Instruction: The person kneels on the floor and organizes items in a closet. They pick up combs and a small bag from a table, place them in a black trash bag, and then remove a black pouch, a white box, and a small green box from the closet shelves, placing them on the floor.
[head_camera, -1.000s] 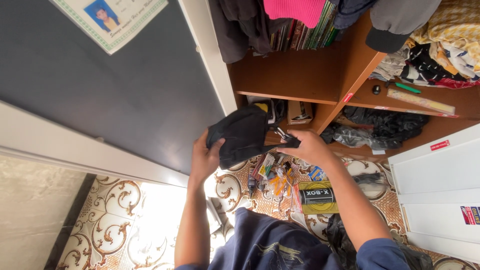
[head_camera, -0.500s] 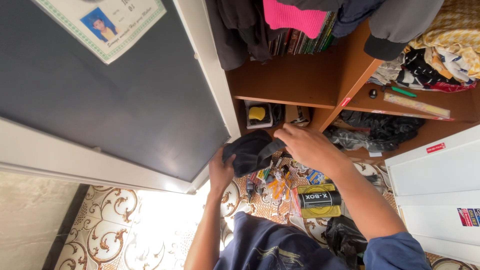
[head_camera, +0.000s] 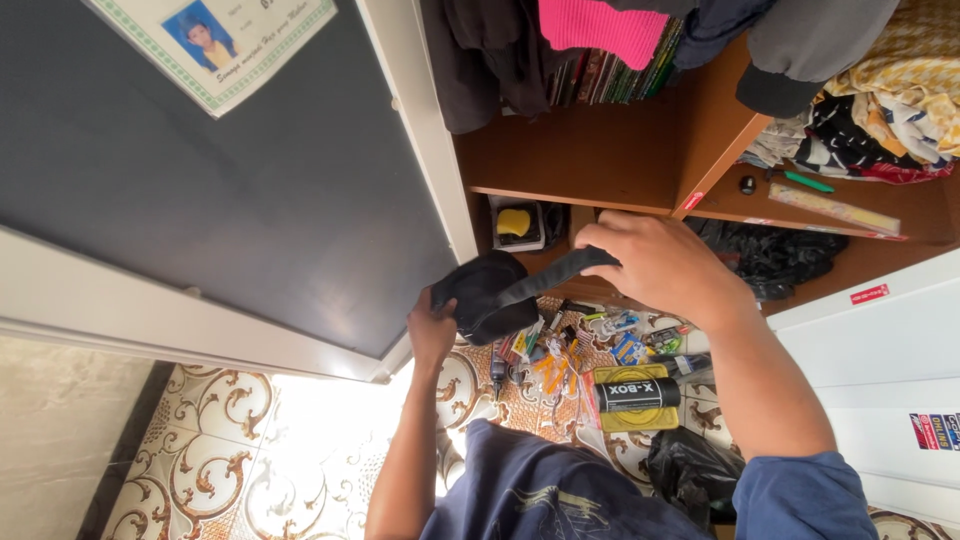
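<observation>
- Left hand (head_camera: 432, 335) is clenched on the underside of a black cloth (head_camera: 490, 295), fingers curled tight into the bundle.
- Right hand (head_camera: 655, 265) has its fingers closed round a strip of that cloth, pulled out taut.
- The cloth hangs in mid-air, just in front of the lower shelf (head_camera: 600, 285) edge, beside the dark door (head_camera: 250, 190).
- Below, small clutter and a yellow box (head_camera: 632, 397) lie on the tiled floor (head_camera: 230, 470).

Bright daylight overexposes the patterned floor tiles (head_camera: 300, 420); the rest stays sharp.
</observation>
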